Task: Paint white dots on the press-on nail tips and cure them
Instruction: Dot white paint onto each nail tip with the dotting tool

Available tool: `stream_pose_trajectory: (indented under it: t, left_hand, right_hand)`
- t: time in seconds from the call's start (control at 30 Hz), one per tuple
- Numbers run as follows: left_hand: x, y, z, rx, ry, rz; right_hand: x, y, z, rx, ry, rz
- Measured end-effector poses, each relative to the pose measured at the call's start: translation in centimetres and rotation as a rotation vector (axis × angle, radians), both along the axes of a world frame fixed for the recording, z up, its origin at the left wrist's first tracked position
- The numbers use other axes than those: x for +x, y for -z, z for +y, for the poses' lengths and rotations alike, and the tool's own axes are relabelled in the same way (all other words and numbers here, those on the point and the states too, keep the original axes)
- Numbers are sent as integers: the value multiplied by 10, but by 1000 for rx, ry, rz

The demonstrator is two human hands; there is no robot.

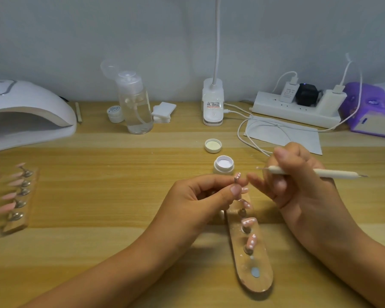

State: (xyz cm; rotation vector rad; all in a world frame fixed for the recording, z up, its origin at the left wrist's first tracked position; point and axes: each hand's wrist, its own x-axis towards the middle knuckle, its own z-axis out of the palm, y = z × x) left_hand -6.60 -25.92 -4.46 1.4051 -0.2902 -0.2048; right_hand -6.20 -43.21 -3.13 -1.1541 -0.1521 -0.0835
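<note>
The left hand [200, 196] pinches, between thumb and forefinger, a small metal peg [235, 180] carrying a pink nail tip [238, 175] with white dots. The right hand [298, 181], just beside it, grips a white dotting pen [333, 173], the fine point turned to the left. Under both hands lies a long holder [262, 258] with more dotted tips [249, 221]. Behind the hands stands an open jar of white gel [223, 165], its lid [213, 146] near; the curing lamp [31, 112] is far left.

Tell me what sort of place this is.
Probably a nail-art desk: a curing lamp on the left, pink nail tips on a stand, and an open pot of white gel.
</note>
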Motion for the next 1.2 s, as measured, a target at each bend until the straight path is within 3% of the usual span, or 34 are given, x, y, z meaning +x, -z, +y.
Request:
stream_pose_trajectory:
  t: [0.13, 0.33, 0.53, 0.7, 1.2]
  left_hand:
    - [-4, -6, 3, -87, -34, -46]
    - [-12, -13, 13, -37, -71, -239]
    - [-21, -17, 14, 446, 64, -862]
    - [-27, -6, 9, 705, 127, -1166]
    - [-7, -2, 26, 850, 224, -1080]
  right_hand:
    - [9, 0, -7, 127, 85, 129]
    - [15, 3, -11, 198, 76, 184]
    - [17, 4, -12, 208, 75, 204]
    - [18, 4, -11, 223, 80, 210]
    - [18, 3, -12, 214, 91, 217]
